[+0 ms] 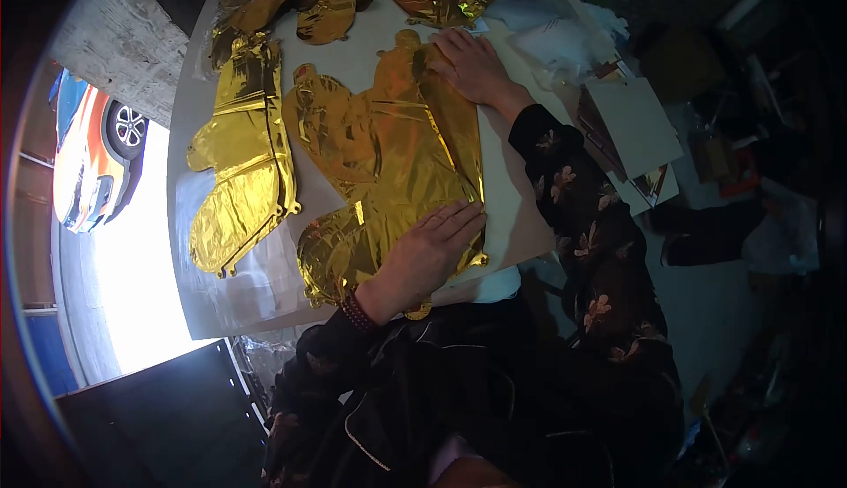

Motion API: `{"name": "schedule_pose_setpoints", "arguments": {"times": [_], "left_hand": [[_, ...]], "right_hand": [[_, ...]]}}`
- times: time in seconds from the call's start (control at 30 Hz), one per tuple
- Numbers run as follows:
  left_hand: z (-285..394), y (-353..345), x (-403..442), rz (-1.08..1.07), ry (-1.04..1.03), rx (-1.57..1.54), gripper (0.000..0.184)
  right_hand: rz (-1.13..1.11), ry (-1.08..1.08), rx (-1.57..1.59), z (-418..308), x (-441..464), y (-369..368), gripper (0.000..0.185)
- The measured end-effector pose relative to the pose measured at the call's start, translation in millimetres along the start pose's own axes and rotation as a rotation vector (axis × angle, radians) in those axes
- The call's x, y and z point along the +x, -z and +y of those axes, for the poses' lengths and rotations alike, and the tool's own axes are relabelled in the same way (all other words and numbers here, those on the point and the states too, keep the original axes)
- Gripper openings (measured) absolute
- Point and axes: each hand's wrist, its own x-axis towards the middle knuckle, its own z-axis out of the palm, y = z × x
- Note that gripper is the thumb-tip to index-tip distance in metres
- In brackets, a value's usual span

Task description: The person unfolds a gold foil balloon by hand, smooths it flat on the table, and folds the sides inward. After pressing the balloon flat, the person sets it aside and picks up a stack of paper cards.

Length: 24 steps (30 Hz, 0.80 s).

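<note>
A large gold foil piece (397, 161) lies flat on the pale table (516, 179) in front of me. My left hand (432, 245), with a beaded bracelet at the wrist, rests on the lower right part of the foil, fingers extended. Near the foil's upper right edge my right hand (472, 66) lies palm down with its fingers spread. Neither hand holds anything that shows. To the left is a second, brighter gold foil piece (238, 170), folded lengthwise and apart from my hands.
More gold foil pieces (331, 3) are heaped along the far edge. Clear plastic bags (556, 42) lie at the upper right, beside a pale board (631, 122). A dark panel (168, 417) stands at the lower left; an orange car (88, 157) is outside.
</note>
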Motion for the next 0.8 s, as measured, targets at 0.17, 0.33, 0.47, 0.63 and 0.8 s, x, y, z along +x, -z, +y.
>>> {"name": "schedule_pose_setpoints", "arguments": {"times": [0.17,0.33,0.47,0.63,0.8], "left_hand": [[-2,-2,0,0.008,-0.009,0.007,0.051],[-2,-4,-1,0.039,-0.024,0.011,0.051],[-4,-9,-3,0.056,-0.030,-0.004,0.050],[-5,-11,-4,0.072,-0.024,0.022,0.049],[-5,-14,-6,0.069,-0.013,0.013,0.048]], "right_hand": [[0.216,0.024,0.082,3,-4,0,0.064],[0.156,0.107,0.138,-33,-64,22,0.060],[0.012,0.140,0.125,-54,-81,16,0.062],[-0.061,0.150,0.056,-60,-80,10,0.066],[-0.118,0.145,0.048,-62,-82,22,0.068]]}}
